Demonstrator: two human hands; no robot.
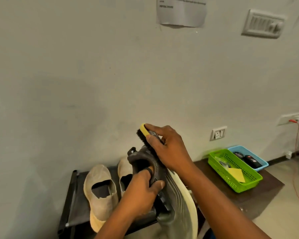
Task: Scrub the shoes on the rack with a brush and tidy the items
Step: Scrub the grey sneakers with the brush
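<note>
- A dark fabric-topped shoe rack (79, 200) stands against the wall; a pair of beige slip-on shoes (100, 192) lies on it.
- The left hand (140, 192) grips a grey knit sneaker with a cream sole (178, 195) at its collar, held above the rack — fingers tucked inside, thumb outside.
- The right hand (169, 149) is clamped on a yellow-backed brush with black bristles (143, 133), bristles against the sneaker's heel.
- A green plastic basket (235, 169) sits on a dark mat, a blue plastic basket (248, 157) just beside it.
</note>
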